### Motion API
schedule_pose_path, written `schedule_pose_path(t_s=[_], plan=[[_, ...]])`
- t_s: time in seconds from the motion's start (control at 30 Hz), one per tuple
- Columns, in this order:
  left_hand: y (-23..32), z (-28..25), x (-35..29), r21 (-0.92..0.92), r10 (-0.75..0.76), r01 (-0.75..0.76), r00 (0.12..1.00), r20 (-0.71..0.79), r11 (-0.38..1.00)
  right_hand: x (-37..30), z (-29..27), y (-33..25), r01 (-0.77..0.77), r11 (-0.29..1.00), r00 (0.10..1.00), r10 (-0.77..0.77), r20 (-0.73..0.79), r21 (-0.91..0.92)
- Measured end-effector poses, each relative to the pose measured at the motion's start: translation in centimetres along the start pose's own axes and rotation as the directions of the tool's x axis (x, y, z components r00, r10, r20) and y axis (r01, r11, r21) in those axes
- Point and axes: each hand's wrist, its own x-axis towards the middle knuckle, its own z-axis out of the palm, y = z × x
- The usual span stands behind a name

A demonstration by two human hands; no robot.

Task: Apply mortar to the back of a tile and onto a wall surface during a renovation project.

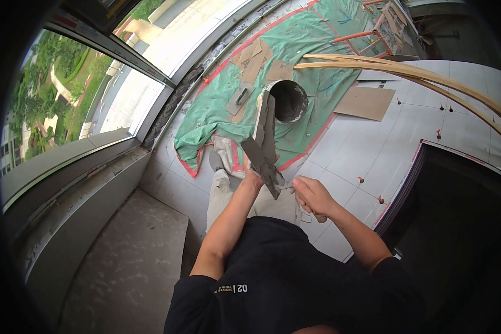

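My left hand (254, 177) grips a long, narrow tile-like piece coated in grey mortar (266, 133) from below. Some of its fingers are hidden behind the piece. A second grey slab-like part (257, 158) crosses it at an angle; whether the two are joined I cannot tell. In my closed right hand (313, 196) is a small trowel with a wooden handle (320, 217). Its mortar-smeared blade (282, 182) touches or nearly touches the near end of the piece. Just beyond stands a round bucket (291, 101), dark inside, partly covered by the piece.
A green sheet with red edging (206, 119) covers the floor ahead, bearing a flat trowel (240, 98) and cardboard scraps (253, 61). Long wooden strips (395, 65) arch at right over white tiles (345, 139) with red levelling clips. Windows (67, 89) line the left; a dark opening (451, 206) lies right.
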Motion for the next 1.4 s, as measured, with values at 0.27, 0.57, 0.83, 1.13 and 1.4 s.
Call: schedule_pose_path(t_s=[0.27,0.57,0.83,1.13,1.4], plan=[[1.1,-1.5,1.9,0.010,-0.067,0.066,0.992,0.106,0.998,-5.4,0.3,2.5,-0.141,0.990,0.983,0.137,0.123,0.020],[2.9,0.7,1.5,0.043,-0.070,0.068,0.996,0.059,0.997,-3.8,-2.0,11.2,-0.129,0.972,0.990,0.138,-0.038,0.195],[3.8,-0.4,1.2,0.108,-0.113,0.105,0.991,0.070,0.989,-1.9,-3.3,11.7,-0.089,0.985,0.982,0.111,-0.150,0.148],[3.2,0.0,2.0,-0.014,-0.145,0.150,0.974,0.171,0.989,12.0,-5.2,19.1,0.150,0.901,0.849,-0.329,-0.413,-0.408],[3.9,1.3,1.2,0.243,-0.023,0.039,0.997,-0.067,0.969,18.5,-7.1,16.8,0.081,0.853,0.981,0.025,-0.194,0.516]])
